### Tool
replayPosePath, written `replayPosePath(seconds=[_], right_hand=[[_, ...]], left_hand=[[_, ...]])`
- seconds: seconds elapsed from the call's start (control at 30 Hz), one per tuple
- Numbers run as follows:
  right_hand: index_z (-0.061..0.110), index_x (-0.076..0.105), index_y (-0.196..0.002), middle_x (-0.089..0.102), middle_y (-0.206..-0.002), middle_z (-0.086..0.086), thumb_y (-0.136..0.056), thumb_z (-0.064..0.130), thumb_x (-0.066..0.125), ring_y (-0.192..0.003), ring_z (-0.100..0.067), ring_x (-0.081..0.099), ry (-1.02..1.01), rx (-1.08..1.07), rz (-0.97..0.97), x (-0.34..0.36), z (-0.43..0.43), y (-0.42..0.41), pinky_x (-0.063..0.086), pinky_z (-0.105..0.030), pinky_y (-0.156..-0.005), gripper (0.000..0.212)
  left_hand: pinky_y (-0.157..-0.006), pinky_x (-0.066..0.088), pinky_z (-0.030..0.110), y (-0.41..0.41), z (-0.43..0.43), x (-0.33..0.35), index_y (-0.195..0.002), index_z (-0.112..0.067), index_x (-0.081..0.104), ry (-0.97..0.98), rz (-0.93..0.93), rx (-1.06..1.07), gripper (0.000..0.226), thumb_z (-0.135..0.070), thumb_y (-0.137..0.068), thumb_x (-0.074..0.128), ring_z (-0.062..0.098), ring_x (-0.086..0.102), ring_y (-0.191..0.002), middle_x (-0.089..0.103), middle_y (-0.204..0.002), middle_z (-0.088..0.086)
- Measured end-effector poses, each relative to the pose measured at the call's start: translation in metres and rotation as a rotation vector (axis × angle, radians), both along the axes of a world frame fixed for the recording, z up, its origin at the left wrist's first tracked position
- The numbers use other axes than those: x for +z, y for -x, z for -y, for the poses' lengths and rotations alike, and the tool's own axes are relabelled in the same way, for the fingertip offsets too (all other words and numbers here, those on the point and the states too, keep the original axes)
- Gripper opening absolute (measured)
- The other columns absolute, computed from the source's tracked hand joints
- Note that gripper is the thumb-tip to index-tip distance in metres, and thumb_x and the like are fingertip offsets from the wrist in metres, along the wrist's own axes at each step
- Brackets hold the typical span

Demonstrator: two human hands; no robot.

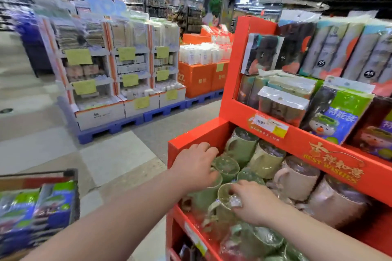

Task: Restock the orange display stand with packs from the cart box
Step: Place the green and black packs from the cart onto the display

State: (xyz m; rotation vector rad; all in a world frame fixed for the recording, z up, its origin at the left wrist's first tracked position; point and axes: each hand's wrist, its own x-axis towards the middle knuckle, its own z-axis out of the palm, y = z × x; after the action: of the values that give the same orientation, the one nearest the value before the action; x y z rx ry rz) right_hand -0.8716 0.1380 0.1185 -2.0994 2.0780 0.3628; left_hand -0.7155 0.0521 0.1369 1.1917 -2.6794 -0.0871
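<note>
We count two hands (195, 165), at least six green mugs (241, 144), two pink mugs (297, 176), two cart-box packs (55, 203).

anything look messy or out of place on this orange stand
Yes: the green mugs in the lower tray of the orange stand lie jumbled, tipped at different angles rather than in rows. The left hand and right hand are both on them.

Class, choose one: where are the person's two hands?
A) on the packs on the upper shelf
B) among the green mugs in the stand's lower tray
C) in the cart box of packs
B: the left hand and right hand both lie on green mugs in the orange display stand.
</note>
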Motion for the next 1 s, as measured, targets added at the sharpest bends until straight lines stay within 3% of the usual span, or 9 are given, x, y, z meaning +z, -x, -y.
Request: replayPosePath(seconds=[0.17,0.33,0.5,0.6,0.87,1.0], right_hand=[[0.017,0.050,-0.121,0.052,-0.125,-0.008,-0.089,0.041,0.050,-0.121,-0.028,0.049,-0.004,0.087,0.045,-0.009,0.018,-0.088,0.042,-0.035,-0.096,0.041],[0.027,0.046,-0.131,0.049,-0.135,-0.001,-0.088,0.043,0.053,-0.126,-0.025,0.047,0.017,0.190,0.128,-0.012,0.041,-0.199,0.041,-0.035,-0.100,0.046],[0.026,0.043,-0.136,0.047,-0.140,0.002,-0.091,0.041,0.052,-0.129,-0.021,0.044,0.067,0.274,0.203,-0.010,0.061,-0.306,0.039,-0.035,-0.103,0.049],[0.027,0.043,-0.137,0.046,-0.142,0.003,-0.091,0.039,0.054,-0.130,-0.020,0.044,0.081,0.319,0.243,-0.009,0.067,-0.359,0.039,-0.034,-0.104,0.048],[0.028,0.048,-0.131,0.053,-0.132,0.000,-0.089,0.041,0.056,-0.120,-0.021,0.052,0.068,0.415,0.248,-0.016,0.103,-0.455,0.047,-0.037,-0.096,0.045],[0.027,0.052,-0.127,0.056,-0.129,0.001,-0.088,0.043,0.057,-0.115,-0.021,0.055,0.019,0.468,0.293,-0.033,0.133,-0.489,0.050,-0.036,-0.090,0.042]], left_hand=[[-0.097,0.044,0.041,-0.097,-0.011,-0.026,-0.127,-0.017,0.048,-0.088,0.015,0.082,0.045,-0.041,-0.089,0.052,0.028,0.049,-0.120,0.049,-0.126,0.005],[-0.097,0.044,0.042,-0.222,-0.022,-0.066,-0.130,-0.018,0.044,-0.219,0.144,0.274,0.048,-0.043,-0.090,0.051,0.028,0.046,-0.122,0.046,-0.130,0.006],[-0.091,0.045,0.042,-0.335,-0.048,-0.096,-0.127,-0.017,0.045,-0.307,0.224,0.443,0.043,-0.040,-0.090,0.048,0.029,0.047,-0.118,0.047,-0.128,0.007],[-0.095,0.043,0.042,-0.389,-0.062,-0.109,-0.130,-0.018,0.044,-0.353,0.238,0.520,0.046,-0.041,-0.091,0.049,0.029,0.046,-0.121,0.047,-0.130,0.006],[-0.100,0.041,0.042,-0.476,-0.079,-0.143,-0.140,-0.020,0.036,-0.453,0.238,0.671,0.057,-0.044,-0.090,0.049,0.028,0.043,-0.127,0.041,-0.139,0.005],[-0.097,0.042,0.040,-0.502,-0.071,-0.150,-0.134,-0.018,0.041,-0.471,0.243,0.739,0.051,-0.043,-0.090,0.049,0.028,0.045,-0.123,0.045,-0.131,0.006]])
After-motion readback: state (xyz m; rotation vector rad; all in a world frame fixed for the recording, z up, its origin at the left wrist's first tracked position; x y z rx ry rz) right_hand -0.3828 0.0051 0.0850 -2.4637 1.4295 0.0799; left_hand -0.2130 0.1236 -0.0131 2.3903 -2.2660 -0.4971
